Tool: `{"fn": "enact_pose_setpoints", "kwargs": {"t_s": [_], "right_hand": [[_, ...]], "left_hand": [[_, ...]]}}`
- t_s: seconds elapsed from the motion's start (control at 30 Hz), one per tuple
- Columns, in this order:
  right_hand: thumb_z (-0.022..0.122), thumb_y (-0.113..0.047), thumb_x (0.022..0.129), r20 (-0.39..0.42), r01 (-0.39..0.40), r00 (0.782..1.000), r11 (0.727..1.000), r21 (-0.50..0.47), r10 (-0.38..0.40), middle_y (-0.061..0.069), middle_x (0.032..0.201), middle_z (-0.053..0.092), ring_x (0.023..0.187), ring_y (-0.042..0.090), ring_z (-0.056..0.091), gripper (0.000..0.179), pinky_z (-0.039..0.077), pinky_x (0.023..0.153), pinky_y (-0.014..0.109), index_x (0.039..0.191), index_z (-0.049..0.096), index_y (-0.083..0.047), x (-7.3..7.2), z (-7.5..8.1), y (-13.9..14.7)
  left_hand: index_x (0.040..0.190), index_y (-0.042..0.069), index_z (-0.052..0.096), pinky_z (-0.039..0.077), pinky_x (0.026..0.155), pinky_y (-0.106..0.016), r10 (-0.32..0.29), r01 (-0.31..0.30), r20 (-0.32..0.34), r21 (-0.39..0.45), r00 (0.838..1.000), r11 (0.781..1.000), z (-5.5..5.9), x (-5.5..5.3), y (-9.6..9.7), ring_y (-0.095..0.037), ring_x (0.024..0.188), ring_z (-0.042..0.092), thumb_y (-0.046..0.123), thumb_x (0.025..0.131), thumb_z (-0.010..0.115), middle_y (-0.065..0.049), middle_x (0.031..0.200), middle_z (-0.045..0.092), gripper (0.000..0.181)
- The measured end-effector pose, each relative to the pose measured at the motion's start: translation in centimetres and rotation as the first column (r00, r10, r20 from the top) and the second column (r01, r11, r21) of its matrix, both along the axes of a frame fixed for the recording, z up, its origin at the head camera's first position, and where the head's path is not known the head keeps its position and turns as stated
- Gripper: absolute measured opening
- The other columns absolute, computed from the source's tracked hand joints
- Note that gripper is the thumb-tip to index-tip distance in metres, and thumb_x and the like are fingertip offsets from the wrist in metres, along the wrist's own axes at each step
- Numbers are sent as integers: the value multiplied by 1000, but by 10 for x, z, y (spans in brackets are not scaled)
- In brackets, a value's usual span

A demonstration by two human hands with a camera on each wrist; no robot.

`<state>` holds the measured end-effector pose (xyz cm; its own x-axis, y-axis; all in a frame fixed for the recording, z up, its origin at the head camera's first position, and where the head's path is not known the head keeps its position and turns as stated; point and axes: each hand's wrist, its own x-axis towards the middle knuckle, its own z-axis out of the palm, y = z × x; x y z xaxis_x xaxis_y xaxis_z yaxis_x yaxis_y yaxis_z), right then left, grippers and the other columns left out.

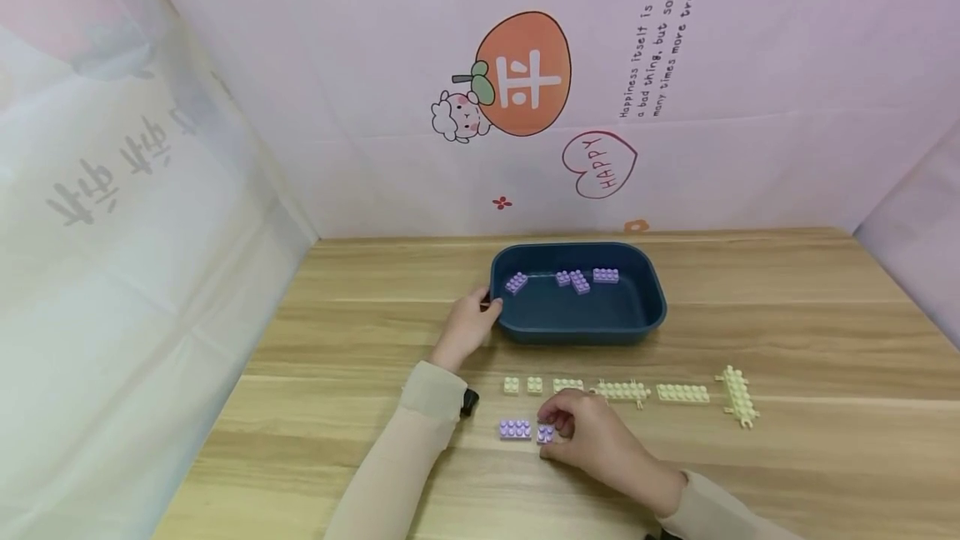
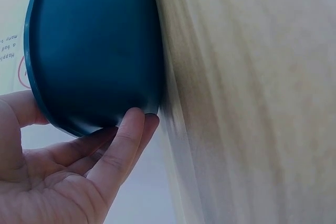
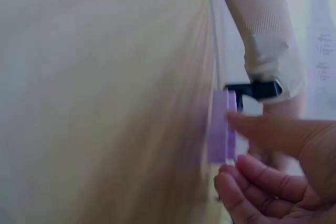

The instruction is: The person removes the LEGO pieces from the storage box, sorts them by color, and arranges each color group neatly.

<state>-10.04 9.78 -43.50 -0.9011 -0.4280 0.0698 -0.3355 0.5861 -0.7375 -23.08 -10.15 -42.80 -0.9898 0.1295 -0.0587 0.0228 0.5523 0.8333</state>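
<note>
In the head view my left hand holds the left end of a dark blue plastic bin. The left wrist view shows the thumb at the rim and the fingers against the bin's outer wall. My right hand has thumb and fingertips about a small purple building brick, down at the tabletop. A longer purple brick lies just left of it. From the right wrist, the thumb and fingers of the right hand are at the edges of a purple brick.
Inside the bin lie several purple bricks. Between bin and right hand runs a row of pale yellow pieces: small square bricks, a longer brick, a clip-edged piece, a long brick and an upright clip-edged piece.
</note>
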Motion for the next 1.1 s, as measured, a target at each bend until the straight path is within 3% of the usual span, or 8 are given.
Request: {"fn": "enact_pose_setpoints", "kwargs": {"t_s": [0.1, 0.2, 0.33, 0.4, 0.63, 0.8, 1.1], "right_hand": [[87, -16, 68, 0, 49, 999, 999, -9, -49, -2, 83, 65, 73, 7, 57, 29, 51, 63, 20, 91, 71, -8, -2, 6, 4], [86, -16, 70, -61, 104, 992, 994, -43, -106, 1, 84, 68, 74, 11, 60, 28, 54, 65, 22, 91, 72, -6, -8, 18, 10], [86, -12, 70, -183, 173, 965, 980, -99, -189, 3, 84, 69, 74, 16, 63, 25, 56, 65, 24, 89, 72, -7, -22, 35, 19], [85, -11, 71, -200, 201, 954, 973, -117, -222, 3, 84, 69, 74, 16, 63, 23, 56, 65, 23, 90, 72, -8, -30, 42, 23], [81, -17, 78, -191, 262, 941, 958, -115, -280, 9, 89, 71, 76, 14, 64, 24, 53, 66, 18, 98, 72, -7, -62, 50, 39], [78, -22, 82, -85, 290, 950, 951, -111, -300, 10, 93, 71, 80, 17, 64, 27, 52, 68, 17, 101, 72, -4, -88, 51, 47], [74, -27, 86, -59, 346, 937, 938, -8, -346, 20, 106, 68, 91, 28, 62, 40, 54, 77, 38, 113, 67, 1, -129, 60, 53]], "left_hand": [[143, 2, 44, 47, 101, -44, 0, 0, -1, 9, 1000, 1000, 0, 1, 0, -31, 122, 56, 27, 101, 48, -19, 135, 56, 49], [143, 1, 44, 47, 101, -44, 1, 0, -10, 8, 1000, 1000, 1, 1, 0, -31, 121, 56, 26, 101, 48, -19, 135, 57, 49], [143, 1, 44, 47, 102, -44, 6, -6, -11, 0, 1000, 1000, 2, 0, -1, -31, 121, 56, 26, 101, 48, -19, 135, 57, 49], [143, 1, 44, 47, 102, -45, 9, -9, -9, -2, 1000, 1000, 1, 1, 0, -31, 122, 56, 26, 101, 47, -19, 136, 56, 49], [142, 0, 45, 46, 103, -45, 5, -5, -9, -8, 1000, 1000, 0, 2, 1, -32, 123, 56, 26, 101, 47, -20, 136, 56, 49], [140, -1, 48, 46, 102, -46, 13, -13, -13, -11, 1000, 1000, -4, 1, 2, -33, 121, 57, 25, 101, 48, -21, 133, 58, 47], [140, -1, 47, 48, 101, -46, 17, -18, -9, -32, 1000, 999, -2, 1, 4, -33, 121, 57, 26, 101, 47, -21, 133, 57, 47]]}}
